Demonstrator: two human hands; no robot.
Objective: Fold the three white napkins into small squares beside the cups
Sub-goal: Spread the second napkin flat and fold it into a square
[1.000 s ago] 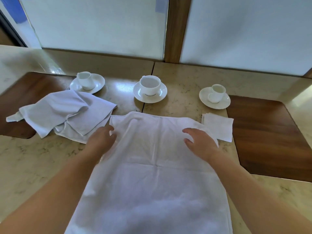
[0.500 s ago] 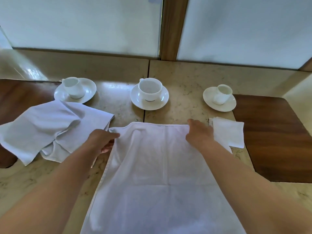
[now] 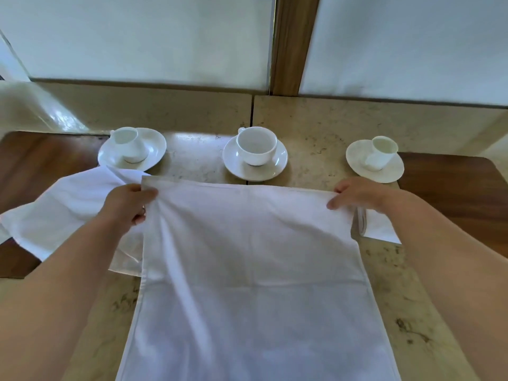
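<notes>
A large white napkin [image 3: 247, 270] lies spread out in front of me, reaching off the bottom of the view. My left hand [image 3: 129, 202] pinches its far left corner and my right hand [image 3: 357, 193] pinches its far right corner. A crumpled white napkin [image 3: 63, 213] lies to the left, partly under my left arm. A napkin folded into a small square [image 3: 380, 229] sits at the right, partly covered by my right wrist. Three white cups on saucers stand in a row beyond: left cup [image 3: 127, 144], middle cup [image 3: 257, 145], right cup [image 3: 382, 151].
The beige marble tabletop [image 3: 316, 125] has dark wooden inlays at the left [image 3: 35, 166] and right [image 3: 453, 188]. A white wall with a vertical wooden strip [image 3: 294, 45] rises behind the table's raised back ledge.
Both hands have moved outward along the napkin's far edge to its corners and taken hold of them. The far edge is now stretched wide and lies closer to the saucers.
</notes>
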